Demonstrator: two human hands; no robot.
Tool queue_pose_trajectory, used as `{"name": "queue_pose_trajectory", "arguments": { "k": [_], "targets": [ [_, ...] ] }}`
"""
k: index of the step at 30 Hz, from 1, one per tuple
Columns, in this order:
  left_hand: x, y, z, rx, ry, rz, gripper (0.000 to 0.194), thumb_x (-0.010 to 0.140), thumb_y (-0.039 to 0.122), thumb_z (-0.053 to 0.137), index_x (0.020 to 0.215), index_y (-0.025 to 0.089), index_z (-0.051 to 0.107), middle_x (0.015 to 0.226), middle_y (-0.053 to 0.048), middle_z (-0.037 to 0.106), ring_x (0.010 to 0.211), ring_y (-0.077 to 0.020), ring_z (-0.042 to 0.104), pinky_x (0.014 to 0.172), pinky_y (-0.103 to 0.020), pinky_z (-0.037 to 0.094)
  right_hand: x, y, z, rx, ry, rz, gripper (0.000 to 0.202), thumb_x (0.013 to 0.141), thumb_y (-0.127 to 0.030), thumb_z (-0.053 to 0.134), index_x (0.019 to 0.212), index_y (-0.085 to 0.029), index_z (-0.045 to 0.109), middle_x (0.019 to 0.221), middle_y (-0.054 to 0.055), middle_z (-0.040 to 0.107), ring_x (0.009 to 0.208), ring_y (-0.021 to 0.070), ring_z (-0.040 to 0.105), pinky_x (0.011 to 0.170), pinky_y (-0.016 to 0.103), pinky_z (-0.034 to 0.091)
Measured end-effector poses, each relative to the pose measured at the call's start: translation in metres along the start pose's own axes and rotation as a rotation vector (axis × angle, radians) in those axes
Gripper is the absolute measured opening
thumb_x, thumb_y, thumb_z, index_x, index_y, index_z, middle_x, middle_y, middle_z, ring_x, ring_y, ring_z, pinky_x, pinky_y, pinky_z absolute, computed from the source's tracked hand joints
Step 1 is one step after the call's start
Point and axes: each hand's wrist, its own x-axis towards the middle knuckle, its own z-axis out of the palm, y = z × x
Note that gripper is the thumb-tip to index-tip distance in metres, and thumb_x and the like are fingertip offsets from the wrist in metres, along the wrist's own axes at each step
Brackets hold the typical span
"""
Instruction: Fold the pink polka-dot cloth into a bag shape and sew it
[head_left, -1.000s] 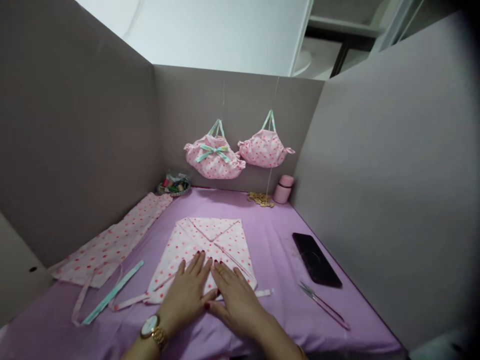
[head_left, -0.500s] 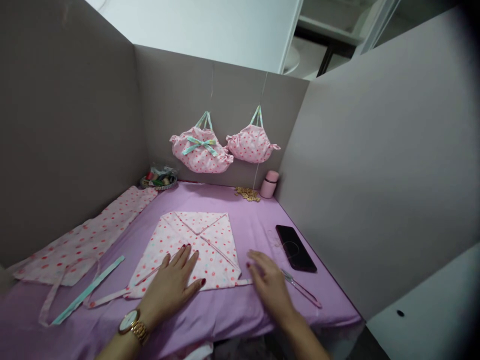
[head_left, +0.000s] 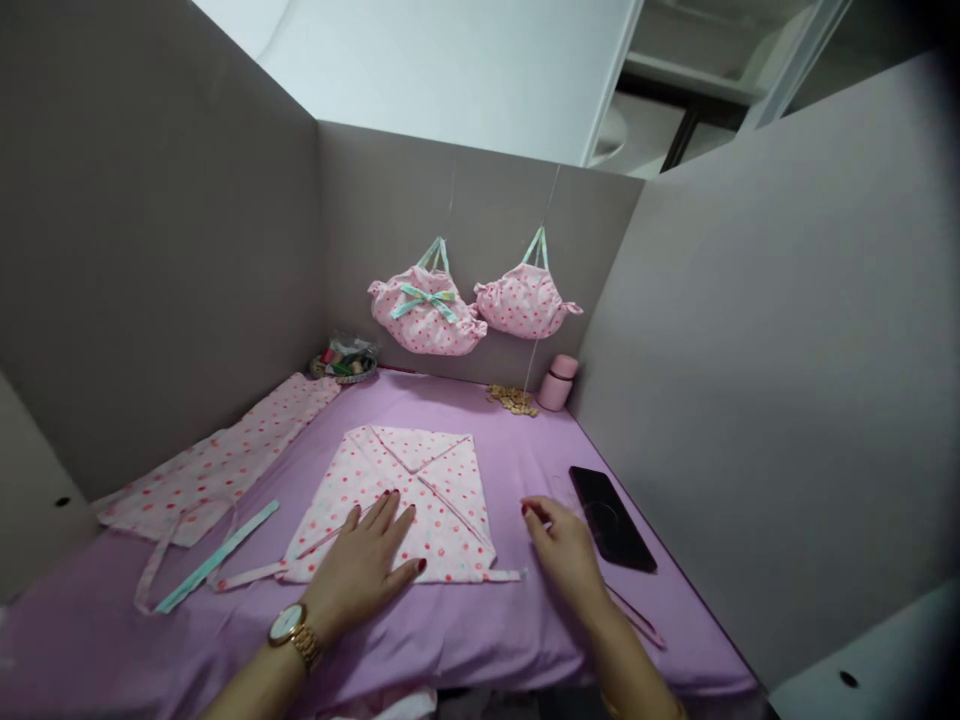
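My left hand (head_left: 369, 550) lies flat with spread fingers on a folded piece of white-pink fabric with red dots (head_left: 450, 500), whose flaps meet near the middle. A narrow strap (head_left: 501, 576) sticks out from its lower right corner, another strap (head_left: 251, 576) from the lower left. To the right of the fabric, my right hand (head_left: 564, 555) hovers by the table, thumb and index fingertip pressed together. Whatever is between them is too small to make out. Partly hidden behind that wrist lies a slim pink-handled tool (head_left: 637, 617).
A black phone (head_left: 613, 520) lies at right. A mint strip (head_left: 217, 557) and dotted fabric (head_left: 225, 455) are at left. Behind stand a basket of sewing supplies (head_left: 345, 370), small tan pieces (head_left: 513, 400) and a pink bottle (head_left: 558, 383). Two dotted pouches (head_left: 427, 325) (head_left: 525, 302) hang there.
My right hand has lifted from beside the strap and its fingers have drawn together, uncovering the strap's end. My left hand stays on the fabric. The whole view has shifted slightly.
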Motion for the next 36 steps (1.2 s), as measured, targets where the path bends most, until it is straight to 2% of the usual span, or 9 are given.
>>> {"name": "queue_pose_trajectory", "arguments": {
  "k": [3,7,14,29,36],
  "targets": [
    [-0.003,0.002,-0.004,-0.025,-0.003,-0.005,0.071,0.084,0.064,0.025,0.139,0.019,0.032,0.147,-0.015,0.024,0.136,-0.0286,0.018,0.108,-0.054,0.017,-0.015,-0.011,0.022,0.008,-0.084,-0.095,0.024,0.083,-0.027,0.043,0.085,-0.019,0.065,0.085,0.006,0.065,0.081,0.0191,0.060,0.073,0.029,0.045],
    [-0.005,0.003,-0.009,-0.069,0.004,-0.010,0.071,0.083,0.064,0.031,0.138,0.019,0.034,0.147,-0.015,0.024,0.136,-0.0295,0.018,0.108,-0.054,0.016,-0.024,-0.009,0.032,0.019,-0.129,-0.187,0.023,0.084,-0.028,0.043,0.087,-0.019,0.064,0.089,0.008,0.061,0.087,0.0217,0.056,0.078,0.033,0.044],
    [-0.009,0.004,-0.012,-0.139,0.026,-0.023,0.068,0.082,0.061,0.036,0.137,0.020,0.036,0.146,-0.016,0.028,0.136,-0.0288,0.020,0.108,-0.054,0.016,-0.021,0.005,0.038,-0.075,-0.144,-0.269,0.025,0.086,-0.027,0.039,0.090,-0.020,0.063,0.093,0.008,0.060,0.091,0.0224,0.056,0.082,0.035,0.044],
    [-0.009,0.006,-0.013,-0.111,0.012,-0.012,0.069,0.083,0.061,0.033,0.137,0.019,0.036,0.146,-0.015,0.027,0.136,-0.0287,0.019,0.108,-0.054,0.016,-0.025,-0.006,0.034,-0.137,-0.096,-0.278,0.027,0.087,-0.020,0.037,0.091,-0.021,0.063,0.091,0.007,0.060,0.089,0.0198,0.056,0.077,0.030,0.046],
    [-0.011,0.005,-0.013,-0.138,0.042,-0.013,0.067,0.083,0.059,0.036,0.136,0.019,0.037,0.146,-0.016,0.028,0.136,-0.0287,0.020,0.108,-0.053,0.016,-0.025,-0.001,0.037,-0.101,-0.104,-0.290,0.026,0.087,-0.026,0.038,0.089,-0.020,0.063,0.090,0.007,0.061,0.088,0.0208,0.057,0.079,0.033,0.046]
  ]
}}
